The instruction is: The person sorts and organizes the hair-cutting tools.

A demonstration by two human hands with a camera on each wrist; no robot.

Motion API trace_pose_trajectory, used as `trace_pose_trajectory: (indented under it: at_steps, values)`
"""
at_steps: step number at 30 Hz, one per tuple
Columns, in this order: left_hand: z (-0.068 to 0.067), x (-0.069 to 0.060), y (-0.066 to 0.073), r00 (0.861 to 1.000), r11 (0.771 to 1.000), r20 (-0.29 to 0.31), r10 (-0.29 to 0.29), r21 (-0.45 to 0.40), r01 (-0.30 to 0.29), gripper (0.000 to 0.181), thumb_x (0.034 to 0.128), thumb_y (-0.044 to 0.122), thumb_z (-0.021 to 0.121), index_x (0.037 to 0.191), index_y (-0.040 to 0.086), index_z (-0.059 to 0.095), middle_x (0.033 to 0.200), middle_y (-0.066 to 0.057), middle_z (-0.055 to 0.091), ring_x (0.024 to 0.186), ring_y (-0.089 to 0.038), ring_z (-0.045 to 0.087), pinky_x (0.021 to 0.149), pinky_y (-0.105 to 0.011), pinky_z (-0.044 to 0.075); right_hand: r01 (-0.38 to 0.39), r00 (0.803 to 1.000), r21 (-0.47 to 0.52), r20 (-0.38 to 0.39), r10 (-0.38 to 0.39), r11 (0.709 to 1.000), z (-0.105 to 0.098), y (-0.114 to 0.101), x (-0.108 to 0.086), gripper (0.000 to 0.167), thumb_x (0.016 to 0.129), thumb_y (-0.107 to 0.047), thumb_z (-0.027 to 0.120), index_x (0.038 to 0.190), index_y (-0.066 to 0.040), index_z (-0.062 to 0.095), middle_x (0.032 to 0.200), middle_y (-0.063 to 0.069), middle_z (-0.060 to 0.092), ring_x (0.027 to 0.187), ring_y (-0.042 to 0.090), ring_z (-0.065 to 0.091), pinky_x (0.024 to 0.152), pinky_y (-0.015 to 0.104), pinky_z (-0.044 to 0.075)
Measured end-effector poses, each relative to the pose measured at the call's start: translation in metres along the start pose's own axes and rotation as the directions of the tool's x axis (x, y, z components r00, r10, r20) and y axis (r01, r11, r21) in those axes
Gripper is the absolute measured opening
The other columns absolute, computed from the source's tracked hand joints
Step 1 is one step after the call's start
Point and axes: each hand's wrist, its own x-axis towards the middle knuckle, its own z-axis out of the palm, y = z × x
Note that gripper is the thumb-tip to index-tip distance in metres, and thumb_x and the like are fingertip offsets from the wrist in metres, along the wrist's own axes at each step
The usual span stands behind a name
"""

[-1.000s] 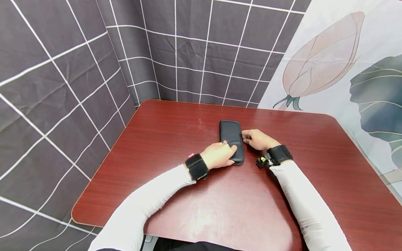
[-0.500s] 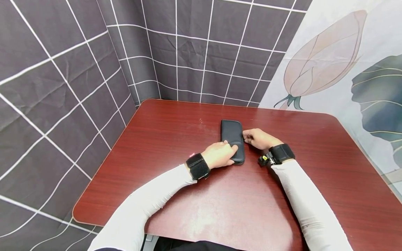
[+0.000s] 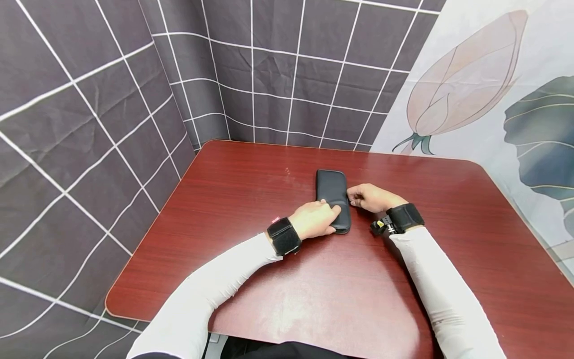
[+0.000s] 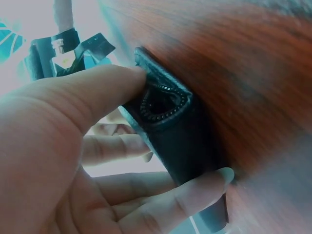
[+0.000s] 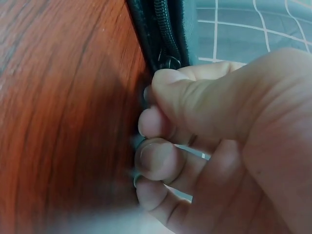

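A black zip-around wallet (image 3: 332,185) lies on the red-brown table, its long side running away from me. My left hand (image 3: 315,219) grips its near end, the thumb (image 4: 109,87) on one face and fingers along the other side. In the left wrist view, the zipper teeth (image 4: 163,116) form a small loop with a dark gap inside at that end. My right hand (image 3: 372,198) is at the wallet's right edge. In the right wrist view its thumb and forefinger pinch at the zipper slider (image 5: 172,62); the pull itself is hidden between them. The other fingers are curled beside the tabletop.
The table (image 3: 251,179) has rounded corners and reaches back to a grey curtain (image 3: 278,75) with white grid lines. A floral cloth (image 3: 475,99) hangs at the right. Both wrists wear black straps with cameras (image 3: 381,227).
The view has shifted very slightly. Both hands stay at the same spots on the wallet, and the wallet has not visibly moved on the table.
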Motion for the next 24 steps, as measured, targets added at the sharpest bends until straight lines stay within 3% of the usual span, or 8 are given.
trace_pose_trajectory:
  at_steps: [8, 14, 24]
  values:
    - [-0.0013, 0.0006, -0.0040, 0.999, 0.998, 0.034, -0.018, -0.056, 0.020, 0.050, 0.0929, 0.047, 0.075, 0.127, 0.015, 0.059, 0.113, -0.012, 0.074, 0.092, -0.020, 0.075, 0.083, -0.033, 0.060, -0.035, 0.999, -0.010, -0.039, 0.034, 0.999, 0.0001, 0.0015, -0.0043, 0.024, 0.095, 0.002, 0.064, 0.076, -0.012, 0.056, 0.066, -0.004, 0.052, 0.065, 0.013, 0.049, 0.067, 0.028, 0.040]
    - [-0.0029, -0.0016, -0.0080, 0.997, 0.997, 0.079, -0.014, -0.081, 0.021, 0.053, 0.0926, 0.044, 0.076, 0.132, 0.014, 0.057, 0.122, -0.017, 0.072, 0.095, -0.024, 0.075, 0.085, -0.035, 0.060, -0.060, 0.995, -0.040, -0.086, 0.056, 0.997, 0.0037, 0.0011, -0.0015, 0.025, 0.094, 0.001, 0.064, 0.075, -0.012, 0.054, 0.065, -0.004, 0.052, 0.062, 0.012, 0.050, 0.065, 0.028, 0.041]
    - [-0.0034, -0.0017, -0.0079, 0.998, 0.997, 0.066, 0.004, -0.075, 0.001, 0.050, 0.0938, 0.040, 0.076, 0.132, 0.014, 0.058, 0.115, -0.015, 0.072, 0.095, -0.024, 0.075, 0.086, -0.035, 0.060, -0.042, 0.986, -0.091, -0.163, 0.027, 0.995, 0.0069, -0.0036, 0.0008, 0.027, 0.094, 0.002, 0.064, 0.075, -0.010, 0.050, 0.064, -0.003, 0.046, 0.063, 0.013, 0.047, 0.067, 0.031, 0.040]
